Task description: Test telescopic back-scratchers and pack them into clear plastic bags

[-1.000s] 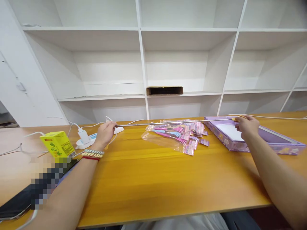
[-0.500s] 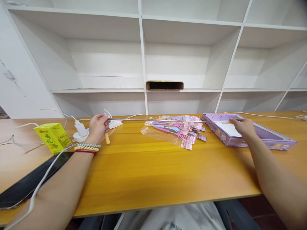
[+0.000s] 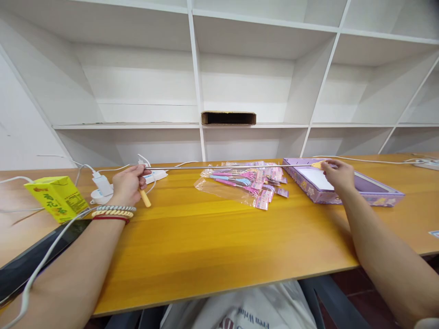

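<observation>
A thin metal telescopic rod, apparently a back scratcher, stretches level between my two hands. My left hand is closed round its left end, and a yellow handle sticks down below the fingers. Whether handle and rod join inside the fist is hidden. At the other end, my right hand pinches a yellow tip above the purple box. Behind and below the rod lie several packaged pink and blue back scratchers in clear plastic.
A yellow drink carton stands left of my left wrist, near a white charger and cables. Under my left forearm lies a dark flat object. White shelving rises behind the table, with an open cardboard box on one shelf.
The view has shifted, so everything sits a little farther left. My right hand has risen slightly over the purple box, and more of the yellow tip shows. Both hands keep their hold.
</observation>
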A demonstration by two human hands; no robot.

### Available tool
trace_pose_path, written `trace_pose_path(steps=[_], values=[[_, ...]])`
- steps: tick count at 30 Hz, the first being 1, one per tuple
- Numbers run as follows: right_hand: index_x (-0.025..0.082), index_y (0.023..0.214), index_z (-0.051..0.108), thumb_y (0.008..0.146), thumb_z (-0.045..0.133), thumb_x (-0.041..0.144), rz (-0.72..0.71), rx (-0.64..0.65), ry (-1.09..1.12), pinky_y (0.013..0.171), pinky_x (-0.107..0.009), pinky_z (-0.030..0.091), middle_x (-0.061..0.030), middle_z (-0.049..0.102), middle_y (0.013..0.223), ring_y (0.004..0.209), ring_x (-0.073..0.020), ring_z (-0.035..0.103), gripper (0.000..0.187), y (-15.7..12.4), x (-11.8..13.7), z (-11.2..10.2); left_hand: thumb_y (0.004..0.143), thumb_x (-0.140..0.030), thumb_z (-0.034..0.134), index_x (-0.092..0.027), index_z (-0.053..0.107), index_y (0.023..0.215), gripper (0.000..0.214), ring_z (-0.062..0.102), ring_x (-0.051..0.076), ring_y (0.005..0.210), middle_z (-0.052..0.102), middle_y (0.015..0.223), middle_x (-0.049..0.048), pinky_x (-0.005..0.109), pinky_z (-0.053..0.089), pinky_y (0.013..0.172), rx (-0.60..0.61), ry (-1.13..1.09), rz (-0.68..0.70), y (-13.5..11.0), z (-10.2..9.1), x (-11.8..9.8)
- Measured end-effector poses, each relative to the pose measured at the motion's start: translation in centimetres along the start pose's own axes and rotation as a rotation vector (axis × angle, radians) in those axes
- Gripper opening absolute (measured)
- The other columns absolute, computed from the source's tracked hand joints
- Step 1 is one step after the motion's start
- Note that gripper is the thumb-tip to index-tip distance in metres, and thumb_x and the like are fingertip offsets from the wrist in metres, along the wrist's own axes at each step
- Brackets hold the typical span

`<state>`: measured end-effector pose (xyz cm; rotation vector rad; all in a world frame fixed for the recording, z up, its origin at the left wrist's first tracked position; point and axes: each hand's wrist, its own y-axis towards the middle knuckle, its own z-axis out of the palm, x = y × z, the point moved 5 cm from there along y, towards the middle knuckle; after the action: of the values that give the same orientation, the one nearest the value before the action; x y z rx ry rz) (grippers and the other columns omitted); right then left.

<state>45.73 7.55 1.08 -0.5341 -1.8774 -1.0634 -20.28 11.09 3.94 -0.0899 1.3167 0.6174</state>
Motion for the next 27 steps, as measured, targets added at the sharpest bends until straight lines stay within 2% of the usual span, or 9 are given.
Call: trace_pose_path(steps=[2, 4, 9, 14, 19, 23, 27], values=[[0.015, 0.094, 0.066, 0.069, 0.061, 0.027, -0.016, 0.051, -0.027, 0.041, -0.02, 0.036, -0.0039, 0.059, 0.059, 0.046, -0.0103, 0.052, 0.028, -0.1, 0.1, 0.3, 0.068, -0.012, 0.055, -0.01, 0.056, 0.074, 0.007, 0.032, 0.004, 0.032, 0.058, 0.053, 0.0004, 0.017, 0.021, 0.031, -0.024, 0.053, -0.024, -0.1, 0.0, 0.2], [0.016, 0.099, 0.062, 0.07, 0.061, 0.026, 0.021, 0.106, 0.05, 0.037, -0.019, 0.035, -0.0055, 0.063, 0.066, 0.045, -0.0115, 0.054, 0.031, -0.3, 0.2, 0.7, 0.066, -0.012, 0.053, -0.011, 0.054, 0.072, 0.007, 0.032, 0.005, 0.031, 0.058, 0.052, 0.0009, 0.017, 0.02, 0.03, -0.04, 0.088, -0.059, -0.3, 0.1, 0.3], [0.018, 0.086, 0.049, 0.072, 0.061, 0.03, 0.141, 0.178, 0.396, 0.033, -0.019, 0.036, -0.0074, 0.063, 0.08, 0.054, -0.018, 0.063, 0.022, -0.6, 0.6, 1.0, 0.062, -0.009, 0.049, -0.015, 0.046, 0.073, 0.013, 0.034, 0.007, 0.029, 0.06, 0.053, 0.0006, 0.017, 0.021, 0.03, -0.001, 0.11, -0.121, -1.1, 1.0, 0.6], [0.02, 0.081, 0.039, 0.073, 0.05, 0.018, 0.199, 0.154, 0.699, 0.031, -0.02, 0.036, -0.0024, 0.058, 0.074, 0.058, -0.0226, 0.066, 0.013, -0.5, 0.8, 0.5, 0.062, -0.007, 0.049, -0.017, 0.046, 0.076, 0.018, 0.037, 0.008, 0.031, 0.059, 0.058, 0.0001, 0.017, 0.021, 0.03, 0.062, 0.079, -0.082, -1.3, 1.3, 0.7], [0.022, 0.083, 0.037, 0.064, 0.048, 0.013, 0.162, 0.218, 0.916, 0.031, -0.021, 0.036, -0.0052, 0.063, 0.085, 0.059, -0.0245, 0.066, 0.024, -0.6, 1.5, 0.3, 0.065, -0.005, 0.05, -0.015, 0.052, 0.082, 0.02, 0.039, 0.008, 0.033, 0.05, 0.055, -0.0033, 0.018, 0.025, 0.031, 0.125, -0.015, -0.047, -1.1, 1.3, 0.5], [0.023, 0.083, 0.037, 0.064, 0.049, 0.013, 0.15, 0.222, 0.946, 0.032, -0.022, 0.035, -0.0063, 0.064, 0.09, 0.058, -0.024, 0.066, 0.025, -0.8, 1.7, 0.2, 0.07, -0.005, 0.049, -0.014, 0.053, 0.085, 0.018, 0.039, 0.007, 0.034, 0.047, 0.053, -0.0044, 0.017, 0.025, 0.032, 0.14, -0.006, -0.041, -1.2, 1.4, 0.4], [0.023, 0.085, 0.038, 0.069, 0.051, 0.016, 0.187, 0.137, 0.853, 0.035, -0.02, 0.035, -0.0019, 0.062, 0.077, 0.053, -0.0184, 0.063, 0.022, -0.9, 1.5, 0.2, 0.073, -0.008, 0.051, -0.014, 0.052, 0.087, 0.015, 0.038, 0.006, 0.035, 0.054, 0.058, -0.0021, 0.017, 0.025, 0.033, 0.156, 0.007, -0.035, -1.4, 1.6, 0.4]])
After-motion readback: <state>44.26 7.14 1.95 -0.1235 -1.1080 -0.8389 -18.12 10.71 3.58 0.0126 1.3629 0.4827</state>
